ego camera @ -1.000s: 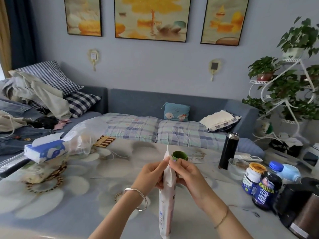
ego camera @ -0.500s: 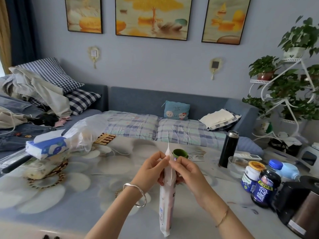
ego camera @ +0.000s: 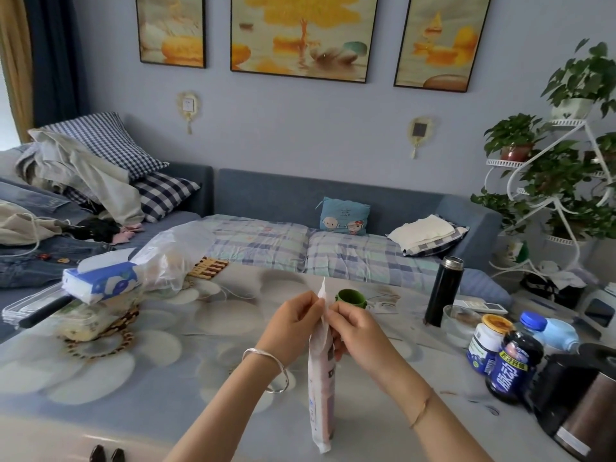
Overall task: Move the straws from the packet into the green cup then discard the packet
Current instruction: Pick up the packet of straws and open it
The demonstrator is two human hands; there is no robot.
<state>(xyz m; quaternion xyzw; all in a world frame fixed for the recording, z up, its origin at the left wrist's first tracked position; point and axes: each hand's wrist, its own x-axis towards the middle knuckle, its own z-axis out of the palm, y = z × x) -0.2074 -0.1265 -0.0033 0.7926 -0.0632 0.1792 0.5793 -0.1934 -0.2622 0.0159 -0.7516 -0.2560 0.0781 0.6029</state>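
- If I pull the two sides apart too sharply, the long white paper-and-plastic straw packet (ego camera: 320, 378) could split well down its length, and I judge the straws would spill onto the flower-patterned glossy table (ego camera: 140, 378) instead of going where I want them.
- The packet hangs upright in the air, held only at its top; if a pinch slips, it would drop, bottom end first, near the table's front edge.
- The small dark green cup (ego camera: 350, 297) stands on the table just beyond my knuckles. A jerk forward as the seal gives could knock it over, I think.
- The tall black steel flask (ego camera: 443, 291) and the jars stand well to the right, so I see little risk there.
- My left hand (ego camera: 290, 325), silver bangle at the wrist, is nearly closed, thumb and fingertips pinching the packet's upper left edge.
- My right hand (ego camera: 358, 330) is likewise nearly closed, pinching the upper right edge, the lower fingers curled against the packet's side.
- Whether the top seal is already parted I cannot tell; no straw shows yet, and the cup looks empty from here.
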